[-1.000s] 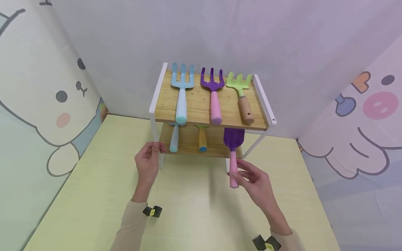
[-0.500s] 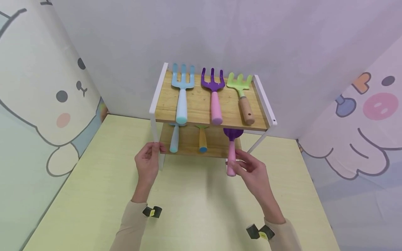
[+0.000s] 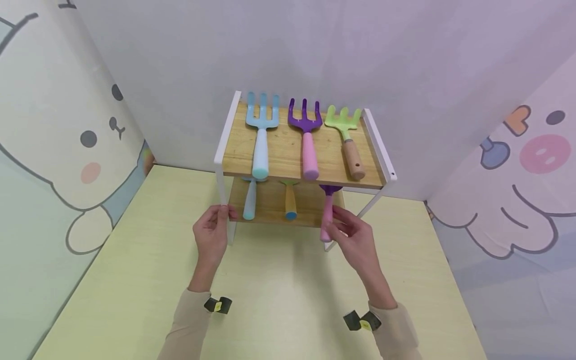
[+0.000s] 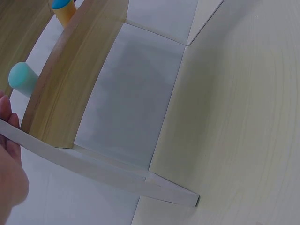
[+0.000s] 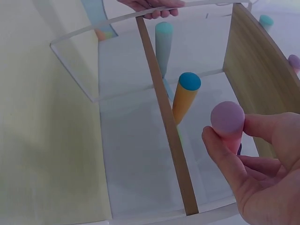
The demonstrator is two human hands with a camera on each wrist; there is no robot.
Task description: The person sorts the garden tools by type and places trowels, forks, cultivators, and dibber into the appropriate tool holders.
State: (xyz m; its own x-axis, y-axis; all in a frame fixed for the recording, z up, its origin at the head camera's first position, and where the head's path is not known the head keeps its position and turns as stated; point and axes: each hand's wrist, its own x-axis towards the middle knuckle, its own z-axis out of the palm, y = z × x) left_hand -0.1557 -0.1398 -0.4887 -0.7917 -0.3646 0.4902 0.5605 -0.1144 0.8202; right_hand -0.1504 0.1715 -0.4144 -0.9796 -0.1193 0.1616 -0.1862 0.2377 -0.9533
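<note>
My right hand (image 3: 357,240) pinches the pink handle of a purple-bladed garden trowel (image 3: 327,215); its blade is mostly hidden under the upper shelf. In the right wrist view the handle's rounded end (image 5: 227,117) sits between thumb and fingers. My left hand (image 3: 211,232) grips the front left leg (image 3: 221,187) of a two-tier wooden shelf rack (image 3: 283,157) with a white frame. On the lower tier lie a light blue-handled tool (image 3: 250,200) and a yellow-handled tool (image 3: 290,201) with a blue end, their heads largely hidden.
On the upper tier, side by side, lie a light blue hand fork (image 3: 261,145), a purple hand fork (image 3: 308,147) with a pink handle, and a green hand fork (image 3: 351,150) with a wooden handle. A pale wall (image 3: 306,50) stands behind the rack on the light tabletop (image 3: 270,300).
My right hand has moved forward and slightly left, carrying the trowel so that its blade slid in under the upper shelf. My left hand has stayed on the leg.
</note>
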